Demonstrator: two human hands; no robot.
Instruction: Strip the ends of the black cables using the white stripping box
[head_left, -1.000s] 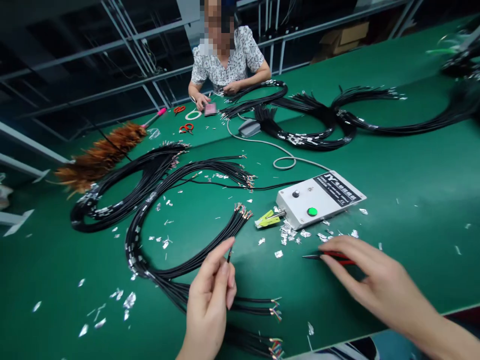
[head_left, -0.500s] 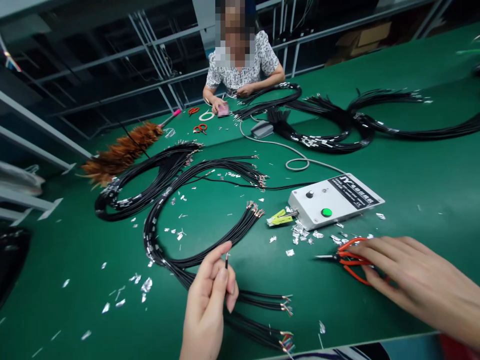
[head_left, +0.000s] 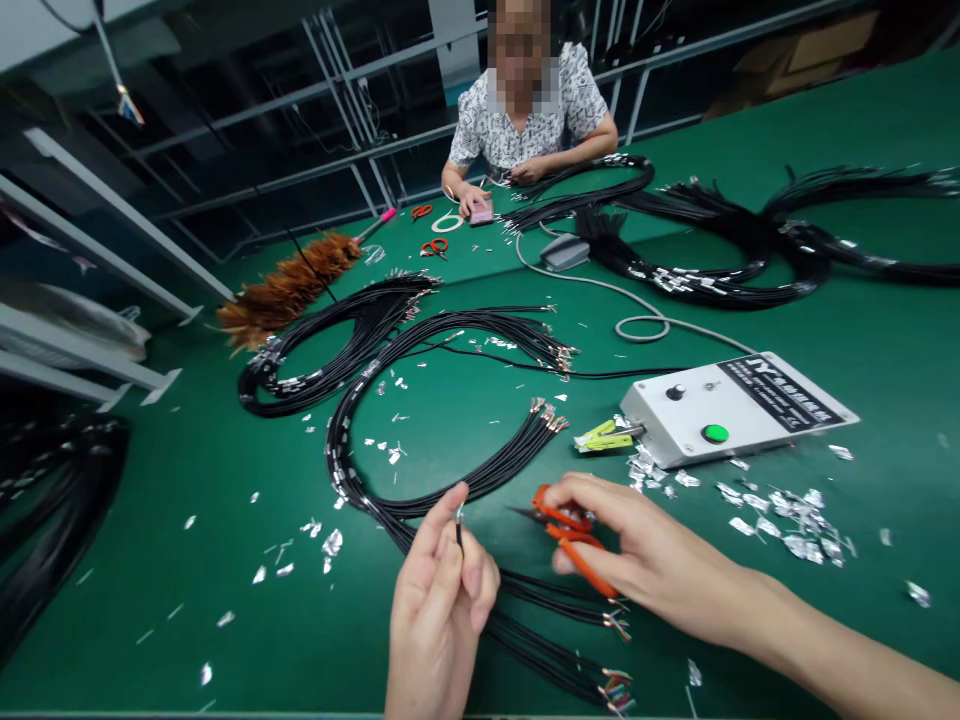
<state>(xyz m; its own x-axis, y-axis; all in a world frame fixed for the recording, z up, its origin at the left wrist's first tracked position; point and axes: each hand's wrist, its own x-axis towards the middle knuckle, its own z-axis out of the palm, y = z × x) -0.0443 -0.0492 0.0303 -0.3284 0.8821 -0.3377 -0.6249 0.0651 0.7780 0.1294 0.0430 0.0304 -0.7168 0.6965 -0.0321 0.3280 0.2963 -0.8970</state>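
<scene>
Between thumb and fingers, my left hand (head_left: 442, 600) pinches a black cable (head_left: 459, 535) whose stripped end points upward. My right hand (head_left: 645, 550) grips orange-handled scissors (head_left: 574, 540), their dark blades pointing left toward the cable end but apart from it. A curved bundle of black cables (head_left: 345, 440) runs behind and under my left hand. Further cable ends with bare coloured wires (head_left: 615, 690) lie to the right of that hand, on the green table (head_left: 300, 640).
A white control box (head_left: 739, 405) with a green button and yellow-tipped front stands at right, foil scraps (head_left: 802, 525) around it. Across the table sits a co-worker (head_left: 532, 130) among more cable bundles (head_left: 697, 275). A feather duster (head_left: 292, 285) lies at far left.
My right hand has lifted the scissors and carried them left, close to my left hand. The view has shifted, so table things appear further right. My left hand still pinches the cable.
</scene>
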